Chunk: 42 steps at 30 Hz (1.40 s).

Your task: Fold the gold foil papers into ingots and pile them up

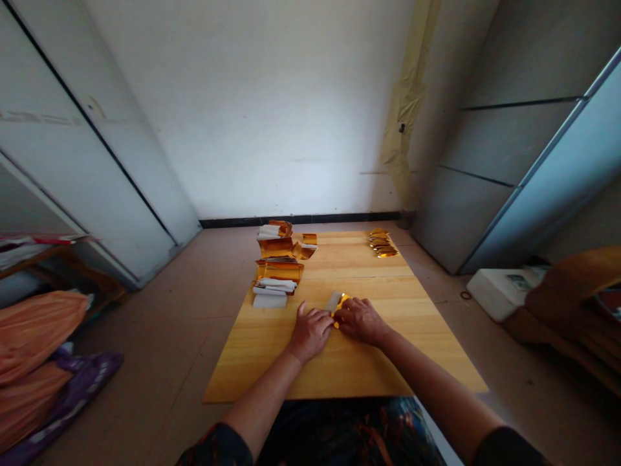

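A sheet of gold foil paper point(343, 299) lies on the wooden board, partly folded, with a strip of its pale grey side showing. My right hand point(361, 321) curls over the sheet from the right, its fingers closed on the gold part. From the left, my left hand point(313, 331) presses its fingertips together on the near edge of the same sheet, thumb raised apart. The fingers hide much of the fold. Stacks of gold foil paper point(279, 270) and white-sided sheets point(272, 300) lie to the left. Several folded gold foil pieces point(383, 243) form a row at the far right.
The wooden board point(388, 375) reaches to my lap. Beyond it stands a white wall point(272, 129). A grey cabinet point(485, 155) and a white box point(499, 292) are to the right; orange and purple bags point(43, 343) lie at the left.
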Tool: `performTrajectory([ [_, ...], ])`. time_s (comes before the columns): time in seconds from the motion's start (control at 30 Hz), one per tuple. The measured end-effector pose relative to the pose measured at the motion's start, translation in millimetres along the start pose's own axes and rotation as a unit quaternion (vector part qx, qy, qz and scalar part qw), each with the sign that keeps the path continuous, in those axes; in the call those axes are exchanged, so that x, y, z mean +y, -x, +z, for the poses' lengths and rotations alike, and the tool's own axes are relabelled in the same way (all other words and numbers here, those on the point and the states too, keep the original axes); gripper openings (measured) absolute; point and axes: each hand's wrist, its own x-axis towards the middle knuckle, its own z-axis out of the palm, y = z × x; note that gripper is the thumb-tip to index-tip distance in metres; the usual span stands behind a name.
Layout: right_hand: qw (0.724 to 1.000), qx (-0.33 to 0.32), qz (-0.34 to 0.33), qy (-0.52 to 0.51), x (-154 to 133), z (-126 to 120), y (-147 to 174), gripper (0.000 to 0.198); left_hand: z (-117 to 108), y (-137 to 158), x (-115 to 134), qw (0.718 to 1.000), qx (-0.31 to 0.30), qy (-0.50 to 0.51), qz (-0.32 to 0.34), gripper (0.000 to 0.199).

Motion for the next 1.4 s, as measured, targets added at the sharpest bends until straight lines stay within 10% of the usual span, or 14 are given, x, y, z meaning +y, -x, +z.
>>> performTrajectory([
  [1.4, 0.996, 0.078, -0.038, 0.002, 5, 21, 6, 0.034, 3, -9, -3, 0.999, 0.011, -0.030, 0.021, 0.008],
])
